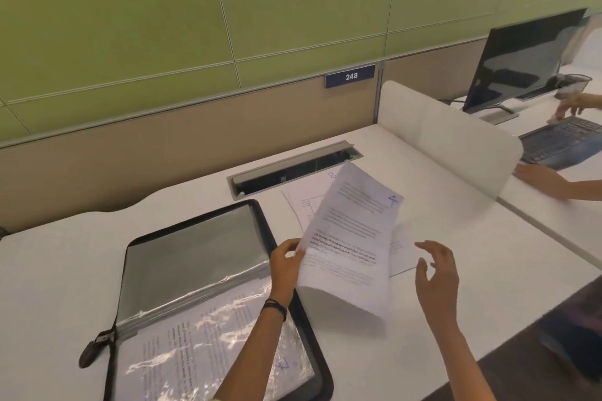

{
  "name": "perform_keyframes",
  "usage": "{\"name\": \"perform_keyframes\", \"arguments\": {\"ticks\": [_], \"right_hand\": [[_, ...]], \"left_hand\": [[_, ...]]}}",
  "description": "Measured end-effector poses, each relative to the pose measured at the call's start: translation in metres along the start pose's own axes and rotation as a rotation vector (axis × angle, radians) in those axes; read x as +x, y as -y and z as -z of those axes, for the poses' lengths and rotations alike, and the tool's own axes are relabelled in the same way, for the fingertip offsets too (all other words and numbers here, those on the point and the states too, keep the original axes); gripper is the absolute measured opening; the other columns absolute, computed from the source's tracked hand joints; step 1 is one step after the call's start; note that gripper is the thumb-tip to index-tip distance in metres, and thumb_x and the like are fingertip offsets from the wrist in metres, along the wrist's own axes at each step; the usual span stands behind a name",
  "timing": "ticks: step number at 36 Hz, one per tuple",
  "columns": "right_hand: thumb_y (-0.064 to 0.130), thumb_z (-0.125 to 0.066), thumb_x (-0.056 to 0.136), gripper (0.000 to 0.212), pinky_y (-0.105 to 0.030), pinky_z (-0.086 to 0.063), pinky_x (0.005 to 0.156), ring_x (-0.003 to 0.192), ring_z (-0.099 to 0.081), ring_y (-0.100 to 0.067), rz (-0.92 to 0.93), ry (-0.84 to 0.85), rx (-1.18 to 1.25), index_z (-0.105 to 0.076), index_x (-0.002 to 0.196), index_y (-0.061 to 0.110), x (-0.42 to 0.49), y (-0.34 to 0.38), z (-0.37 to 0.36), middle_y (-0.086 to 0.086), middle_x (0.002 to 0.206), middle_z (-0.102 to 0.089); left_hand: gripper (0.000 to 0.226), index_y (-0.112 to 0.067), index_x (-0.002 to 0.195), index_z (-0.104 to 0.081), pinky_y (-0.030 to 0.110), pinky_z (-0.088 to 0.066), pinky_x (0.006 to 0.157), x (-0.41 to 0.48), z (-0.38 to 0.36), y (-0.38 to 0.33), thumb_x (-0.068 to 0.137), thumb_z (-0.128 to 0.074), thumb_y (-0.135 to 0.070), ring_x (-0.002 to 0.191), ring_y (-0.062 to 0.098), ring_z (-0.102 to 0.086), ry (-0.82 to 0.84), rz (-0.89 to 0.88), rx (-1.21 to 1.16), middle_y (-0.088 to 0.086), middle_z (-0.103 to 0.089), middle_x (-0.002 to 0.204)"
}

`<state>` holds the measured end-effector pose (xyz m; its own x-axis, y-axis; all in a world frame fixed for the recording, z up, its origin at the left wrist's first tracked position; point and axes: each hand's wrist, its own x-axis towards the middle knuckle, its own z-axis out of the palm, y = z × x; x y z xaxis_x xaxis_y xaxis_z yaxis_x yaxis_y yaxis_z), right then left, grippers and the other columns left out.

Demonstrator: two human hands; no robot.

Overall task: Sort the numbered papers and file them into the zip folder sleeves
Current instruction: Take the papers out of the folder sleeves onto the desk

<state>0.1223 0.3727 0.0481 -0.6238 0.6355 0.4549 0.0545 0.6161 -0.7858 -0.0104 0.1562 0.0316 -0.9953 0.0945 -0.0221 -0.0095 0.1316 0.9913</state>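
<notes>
My left hand (pixel 285 265) pinches the left edge of a printed paper (pixel 353 238) with a blue handwritten number at its top right corner; the sheet is lifted and its lower end curls under. My right hand (pixel 435 273) hovers just right of it, fingers spread and holding nothing. Beneath lie more numbered papers (pixel 306 197) on the white desk. The black zip folder (pixel 260 225) lies open to the left, its clear sleeves showing; the near sleeve (pixel 208 345) holds a printed sheet with a blue number.
A cable tray slot (pixel 293 169) is set into the desk behind the papers. A white divider (pixel 449 137) separates a neighbouring desk where another person's hands (pixel 540 179) rest by a keyboard (pixel 560 140) and monitor (pixel 521 58). The desk edge (pixel 508 348) runs at lower right.
</notes>
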Motion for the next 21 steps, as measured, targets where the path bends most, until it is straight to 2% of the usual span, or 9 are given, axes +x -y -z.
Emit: {"name": "perform_keyframes", "arguments": {"ticks": [2,4,8,11,15,18,20,21], "right_hand": [[-0.014,-0.05,0.084,0.034,-0.043,-0.049,0.09,0.107,-0.055,-0.031,-0.004,0.039,0.009,-0.061,0.109,0.006,-0.002,0.0,-0.004,-0.011,0.114,-0.054],[-0.013,-0.051,0.084,0.033,-0.036,-0.047,0.09,0.107,-0.056,-0.03,-0.006,0.076,0.015,-0.062,0.109,0.006,-0.005,0.001,-0.007,-0.009,0.114,-0.054],[-0.009,-0.054,0.085,0.031,-0.033,-0.046,0.087,0.108,-0.054,-0.029,-0.051,0.095,0.003,-0.059,0.113,0.004,-0.012,0.003,-0.014,-0.011,0.116,-0.053],[0.01,-0.058,0.09,0.039,-0.033,-0.043,0.083,0.108,-0.052,-0.029,-0.34,0.092,0.079,-0.048,0.128,0.008,-0.019,0.001,-0.021,-0.014,0.124,-0.048],[0.034,-0.063,0.088,0.066,-0.045,-0.05,0.089,0.111,-0.053,-0.029,-0.832,0.278,0.379,-0.029,0.142,0.015,-0.018,0.006,-0.023,-0.014,0.13,-0.049],[0.034,-0.074,0.078,0.084,-0.042,-0.056,0.073,0.11,-0.054,-0.032,-1.003,0.29,0.546,-0.026,0.143,0.011,-0.02,0.006,-0.023,-0.017,0.124,-0.051],[0.034,-0.084,0.064,0.097,-0.04,-0.059,0.058,0.104,-0.056,-0.033,-1.081,0.257,0.657,-0.027,0.139,0.013,-0.022,0.003,-0.024,-0.013,0.106,-0.052],[0.027,-0.083,0.067,0.098,-0.04,-0.058,0.053,0.104,-0.055,-0.034,-1.112,0.234,0.702,-0.022,0.143,0.015,-0.022,0.002,-0.025,-0.011,0.098,-0.049]], "left_hand": [[0.013,-0.015,0.099,-0.061,0.025,-0.054,0.076,-0.001,-0.001,0.003,0.09,-0.06,-0.006,0.091,0.018,-0.062,-0.009,0.067,-0.079,0.001,-0.063,0.099],[0.018,-0.014,0.105,-0.059,0.031,-0.052,0.086,-0.001,-0.004,0.007,0.089,-0.06,-0.004,0.099,0.021,-0.058,-0.013,0.116,-0.1,0.005,-0.061,0.106],[0.025,-0.017,0.109,-0.053,0.026,-0.05,0.083,-0.004,-0.012,0.012,0.09,-0.06,-0.003,0.101,0.02,-0.057,0.011,0.176,-0.153,0.003,-0.06,0.108],[0.031,-0.016,0.115,-0.051,0.029,-0.05,0.086,-0.008,-0.016,0.019,0.089,-0.06,-0.003,0.103,0.021,-0.058,0.022,0.21,-0.199,0.006,-0.06,0.11],[0.03,-0.02,0.112,-0.051,0.033,-0.051,0.09,-0.015,-0.022,0.023,0.09,-0.06,-0.003,0.105,0.022,-0.059,0.052,0.215,-0.225,0.007,-0.061,0.112],[0.031,-0.018,0.115,-0.048,0.024,-0.054,0.08,-0.017,-0.025,0.023,0.09,-0.059,-0.002,0.101,0.017,-0.06,0.068,0.22,-0.238,0.007,-0.061,0.112],[0.031,-0.019,0.114,-0.048,0.019,-0.054,0.074,-0.019,-0.027,0.023,0.091,-0.059,-0.003,0.1,0.015,-0.06,0.077,0.226,-0.248,0.006,-0.06,0.112],[0.03,-0.019,0.114,-0.048,0.018,-0.054,0.073,-0.02,-0.028,0.024,0.091,-0.059,-0.004,0.102,0.017,-0.06,0.078,0.231,-0.251,0.006,-0.06,0.114]]}}
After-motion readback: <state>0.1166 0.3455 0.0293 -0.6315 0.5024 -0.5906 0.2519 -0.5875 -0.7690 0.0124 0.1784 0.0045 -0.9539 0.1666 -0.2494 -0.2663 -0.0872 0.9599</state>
